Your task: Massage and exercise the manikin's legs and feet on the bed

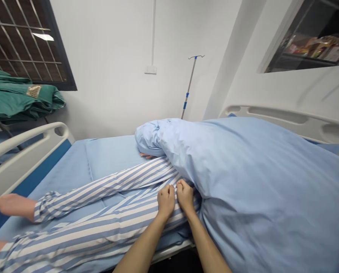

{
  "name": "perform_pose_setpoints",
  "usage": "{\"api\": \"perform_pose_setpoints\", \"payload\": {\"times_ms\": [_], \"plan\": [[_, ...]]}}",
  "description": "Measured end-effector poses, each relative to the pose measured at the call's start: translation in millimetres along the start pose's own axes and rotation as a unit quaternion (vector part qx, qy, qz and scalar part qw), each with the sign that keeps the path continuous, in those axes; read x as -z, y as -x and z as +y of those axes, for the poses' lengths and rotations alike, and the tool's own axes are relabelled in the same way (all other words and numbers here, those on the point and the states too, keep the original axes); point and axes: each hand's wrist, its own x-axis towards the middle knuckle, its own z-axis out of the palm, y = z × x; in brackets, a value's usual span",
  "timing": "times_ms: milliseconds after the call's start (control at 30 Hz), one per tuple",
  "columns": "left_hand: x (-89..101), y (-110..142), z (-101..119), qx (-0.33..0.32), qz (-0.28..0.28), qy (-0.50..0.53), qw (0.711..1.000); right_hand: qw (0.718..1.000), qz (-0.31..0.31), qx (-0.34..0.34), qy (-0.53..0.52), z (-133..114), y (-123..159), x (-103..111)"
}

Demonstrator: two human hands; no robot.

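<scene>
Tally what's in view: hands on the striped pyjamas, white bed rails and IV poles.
Hands on the striped pyjamas: 2 (left hand, right hand)
White bed rails: 2 (left of view, right of view)
IV pole: 1
Total: 5

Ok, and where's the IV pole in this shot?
In the head view, the IV pole stands upper centre against the white wall, to the right of a wall plate and just beyond the bunched end of the blue blanket.
</scene>
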Motion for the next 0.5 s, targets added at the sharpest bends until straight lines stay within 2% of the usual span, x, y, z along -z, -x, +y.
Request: {"api": "perform_pose_setpoints", "payload": {"times_ms": [100, 200, 267, 400, 500], "plan": [[15.8, -1, -4, 0.018, -0.055, 0.026, 0.998, 1.0, 0.004, -0.005, 0.016, 7, 5, -2], [56.8, 1, -24, 0.038, -0.078, 0.017, 0.996, 1.0, 0.0, -0.018, 0.023, 5, 5, 0], [98.9, 6, -47, 0.06, -0.041, 0.009, 0.997, 0.998, -0.005, -0.036, 0.042, 3, 5, 1], [201.1, 24, -96, 0.118, 0.076, 0.02, 0.99, 0.995, -0.017, -0.05, 0.083, 0, 5, 1], [274.8, 42, -124, 0.108, 0.111, -0.06, 0.986, 0.992, -0.025, -0.053, 0.108, -1, 6, 0]]}}
